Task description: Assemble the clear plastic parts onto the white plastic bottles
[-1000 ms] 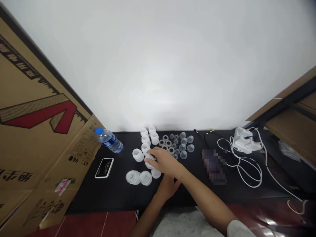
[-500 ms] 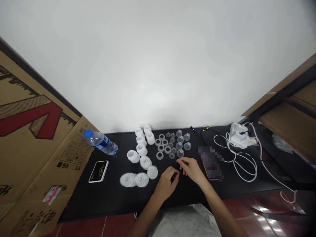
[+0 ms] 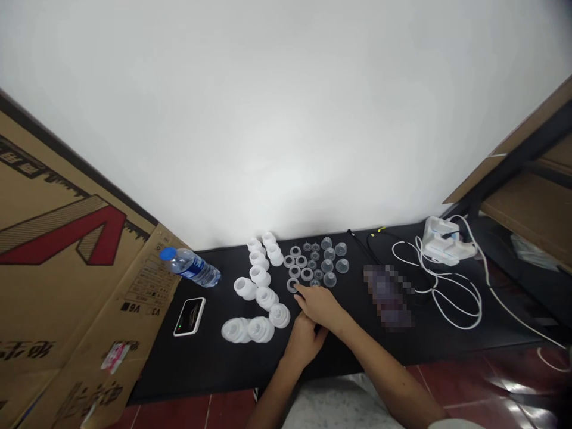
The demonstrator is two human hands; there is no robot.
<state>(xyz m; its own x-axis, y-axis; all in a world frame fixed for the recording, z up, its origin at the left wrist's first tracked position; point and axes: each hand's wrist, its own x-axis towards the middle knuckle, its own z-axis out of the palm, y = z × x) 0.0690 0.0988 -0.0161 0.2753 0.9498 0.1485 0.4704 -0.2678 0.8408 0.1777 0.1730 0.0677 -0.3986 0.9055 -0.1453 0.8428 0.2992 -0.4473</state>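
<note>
Left hand (image 3: 305, 338) and right hand (image 3: 320, 305) part-curled, holds unclear, the ring (image 3: 289, 286) nearest the surface's front edge (image 3: 196, 384) wanted light pinching.

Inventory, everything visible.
Rings: 6, grey, centre
Discs: 6, clear, centre
Domes: 6, clear, beside discs
Containers: several, white, left of rings
Bottle: 1, clear, left
Device: 1, white-rimmed, left
Blurred item: 1, dark, right
Cables: several, white/black, right
Block: 1, white, right
Box: 1, brown, left
Rack: 1, black, right
Table: 1, black, centre
Wall: 1, white, behind
Floor: 1, red, below
Right hand: 1, bare, by rings
Left hand: 1, bare, beside right
</note>
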